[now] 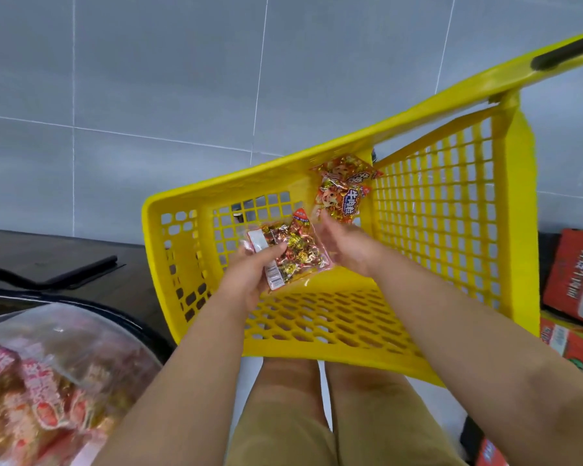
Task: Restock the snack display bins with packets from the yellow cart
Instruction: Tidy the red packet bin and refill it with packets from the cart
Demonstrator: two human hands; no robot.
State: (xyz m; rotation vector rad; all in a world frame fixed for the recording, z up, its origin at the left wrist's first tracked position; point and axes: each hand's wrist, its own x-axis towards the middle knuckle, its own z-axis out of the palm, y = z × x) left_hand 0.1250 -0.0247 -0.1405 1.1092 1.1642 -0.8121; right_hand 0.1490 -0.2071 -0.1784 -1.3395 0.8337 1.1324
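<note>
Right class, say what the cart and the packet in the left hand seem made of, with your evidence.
Cart: likely moulded plastic, glossy yellow; one-piece grid of holes, soft sheen. Packet: thin clear film, probably plastic, shiny; its contents show through and it glints.

This looks like a shop. A yellow cart (283,171) made of plastic with lots of little holes is seen in the middle, and its long handle (566,52) is stretched out toward 2 o'clock. Shiny snack packets (342,193) are kept inside it. At 8 o'clock a clear bin (64,322) is filled with more packets in pink wrappers (34,381). At 3 o'clock red packs (572,274) with big letters are piled up on each other. Big grey tiles (148,79) are laid from 10 to 1 o'clock.
</note>
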